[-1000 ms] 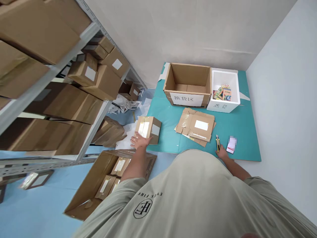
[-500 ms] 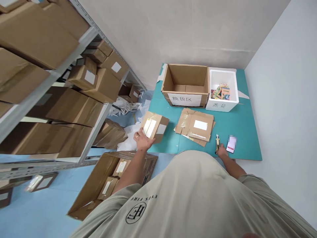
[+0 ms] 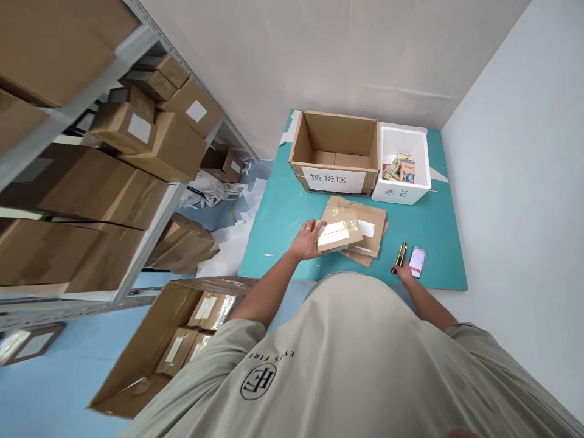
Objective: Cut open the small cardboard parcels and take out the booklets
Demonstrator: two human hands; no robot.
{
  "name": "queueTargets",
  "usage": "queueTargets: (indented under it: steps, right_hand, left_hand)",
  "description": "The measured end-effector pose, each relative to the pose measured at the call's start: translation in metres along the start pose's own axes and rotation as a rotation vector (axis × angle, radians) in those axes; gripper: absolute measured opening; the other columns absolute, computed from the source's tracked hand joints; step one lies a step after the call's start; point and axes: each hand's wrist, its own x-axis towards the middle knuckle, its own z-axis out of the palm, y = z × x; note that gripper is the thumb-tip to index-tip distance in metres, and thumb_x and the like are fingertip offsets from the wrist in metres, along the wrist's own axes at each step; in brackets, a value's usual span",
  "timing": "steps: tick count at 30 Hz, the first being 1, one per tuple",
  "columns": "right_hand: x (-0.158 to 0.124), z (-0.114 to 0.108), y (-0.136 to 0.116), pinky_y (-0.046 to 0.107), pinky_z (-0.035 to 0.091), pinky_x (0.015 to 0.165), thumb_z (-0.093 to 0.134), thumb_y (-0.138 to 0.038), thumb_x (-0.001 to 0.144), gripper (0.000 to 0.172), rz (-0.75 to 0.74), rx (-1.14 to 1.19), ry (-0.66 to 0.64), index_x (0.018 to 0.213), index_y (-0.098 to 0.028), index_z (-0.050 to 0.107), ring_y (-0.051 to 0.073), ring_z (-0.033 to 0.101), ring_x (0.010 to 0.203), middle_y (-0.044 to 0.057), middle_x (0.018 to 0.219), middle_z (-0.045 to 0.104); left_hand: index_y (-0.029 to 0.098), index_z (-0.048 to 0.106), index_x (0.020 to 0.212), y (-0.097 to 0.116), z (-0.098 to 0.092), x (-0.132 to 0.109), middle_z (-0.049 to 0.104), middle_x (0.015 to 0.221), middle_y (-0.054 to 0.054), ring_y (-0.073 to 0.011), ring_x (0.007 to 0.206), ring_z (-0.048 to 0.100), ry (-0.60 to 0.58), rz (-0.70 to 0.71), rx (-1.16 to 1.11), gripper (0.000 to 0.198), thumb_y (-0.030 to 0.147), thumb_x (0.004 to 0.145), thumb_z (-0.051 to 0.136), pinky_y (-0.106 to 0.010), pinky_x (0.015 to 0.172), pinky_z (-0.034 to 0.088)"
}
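Observation:
My left hand (image 3: 306,242) grips the left end of a small cardboard box (image 3: 336,236) with white labels and clear tape on it. The box is over the left part of a stack of flattened cardboard (image 3: 375,214) on the green table. At the front right of the table, my right hand (image 3: 402,272) is closed round the lower end of a yellow and black box cutter (image 3: 400,254). A phone (image 3: 417,261) lies just right of the cutter, its screen lit and partly pixelated.
An open labelled carton (image 3: 337,176) and a white foam box (image 3: 404,194) with colourful packets stand at the back of the green table (image 3: 283,213). Shelves of boxes (image 3: 82,182) rise on the left. A large open carton (image 3: 150,340) holding small boxes is at lower left.
My left hand has carried the small box rightward from the table's left edge to the flattened cardboard, and the box has turned. The cutter is tilted more to the right. The view has shifted slightly.

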Motion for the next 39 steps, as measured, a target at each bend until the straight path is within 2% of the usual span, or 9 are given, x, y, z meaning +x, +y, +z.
queueTargets:
  steps: [4,7,11,14,18,22,27,32,39]
  right_hand:
    - [0.008,-0.017,-0.015,0.038,0.063,0.077,0.083,-0.053,0.079,0.047,-0.035,0.267,-0.080,0.111,-0.031,0.056,0.029,0.078,0.089,0.001,0.084,0.077]
    - [0.013,-0.023,-0.040,0.038,0.062,0.082,0.087,-0.053,0.070,0.055,-0.125,0.395,-0.173,0.110,-0.030,0.055,0.025,0.077,0.087,0.001,0.092,0.078]
    - [0.016,-0.022,-0.084,0.033,0.059,0.073,0.085,-0.051,0.068,0.054,-0.247,0.413,-0.282,0.108,-0.029,0.056,0.020,0.072,0.076,-0.004,0.090,0.073]
    - [0.015,-0.017,-0.119,0.032,0.057,0.069,0.086,-0.061,0.076,0.056,-0.325,0.363,-0.394,0.113,-0.029,0.060,0.018,0.065,0.068,-0.007,0.080,0.066]
    - [0.007,-0.003,-0.162,0.032,0.058,0.074,0.079,-0.069,0.097,0.047,-0.493,0.040,-0.503,0.108,-0.025,0.067,0.020,0.069,0.072,-0.003,0.079,0.070]
    - [-0.007,0.017,-0.202,0.031,0.056,0.086,0.073,-0.045,0.112,0.024,-0.722,-0.541,-0.465,0.116,-0.021,0.076,0.027,0.080,0.101,0.010,0.109,0.087]
    - [-0.027,0.041,-0.238,0.032,0.054,0.094,0.060,-0.041,0.122,0.041,-0.786,-1.002,-0.484,0.154,-0.019,0.074,0.033,0.080,0.125,0.018,0.142,0.085]
    - [-0.040,0.058,-0.256,0.034,0.055,0.098,0.053,-0.041,0.124,0.045,-0.834,-1.200,-0.500,0.159,-0.019,0.070,0.035,0.079,0.130,0.020,0.149,0.082]
    - [-0.043,0.073,-0.266,0.036,0.056,0.101,0.049,-0.041,0.126,0.045,-0.890,-1.223,-0.495,0.162,-0.022,0.068,0.034,0.079,0.131,0.017,0.147,0.083]
  left_hand:
    - [0.020,0.039,0.187,-0.005,0.019,0.018,0.047,0.178,-0.027,-0.0582,0.168,0.040,-0.105,0.092,-0.018,0.137,0.056,0.071,0.102,-0.072,0.140,0.039]
    - [0.020,0.031,0.191,-0.018,0.029,0.022,0.033,0.190,-0.029,-0.0628,0.177,0.027,-0.113,0.106,-0.059,0.149,0.069,0.070,0.103,-0.077,0.141,0.034]
    - [0.019,0.011,0.196,-0.044,0.038,0.010,0.005,0.199,-0.030,-0.0669,0.181,0.009,-0.091,0.101,-0.116,0.173,0.095,0.066,0.096,-0.083,0.140,0.032]
    - [0.017,0.004,0.196,-0.060,0.041,-0.007,-0.001,0.200,-0.032,-0.0658,0.182,0.007,-0.083,0.095,-0.124,0.180,0.104,0.065,0.091,-0.082,0.141,0.029]
    - [0.011,0.003,0.195,-0.066,0.040,-0.020,0.005,0.199,-0.035,-0.0635,0.183,0.008,-0.111,0.025,-0.123,0.181,0.104,0.066,0.089,-0.080,0.145,0.020]
    - [0.008,0.006,0.195,-0.060,0.040,-0.009,0.015,0.197,-0.035,-0.0603,0.184,0.013,-0.144,0.014,-0.150,0.176,0.100,0.069,0.090,-0.075,0.147,0.021]
    - [0.005,0.003,0.193,-0.055,0.043,0.007,0.022,0.195,-0.038,-0.0579,0.183,0.021,-0.106,0.016,-0.181,0.174,0.097,0.073,0.089,-0.072,0.147,0.025]
    - [0.005,0.005,0.193,-0.050,0.041,0.009,0.025,0.194,-0.038,-0.0582,0.182,0.026,-0.086,0.061,-0.208,0.180,0.098,0.067,0.093,-0.072,0.147,0.028]
    - [0.004,0.004,0.193,-0.045,0.041,0.012,0.020,0.195,-0.038,-0.0582,0.183,0.020,-0.111,0.084,-0.176,0.181,0.101,0.068,0.092,-0.070,0.149,0.023]
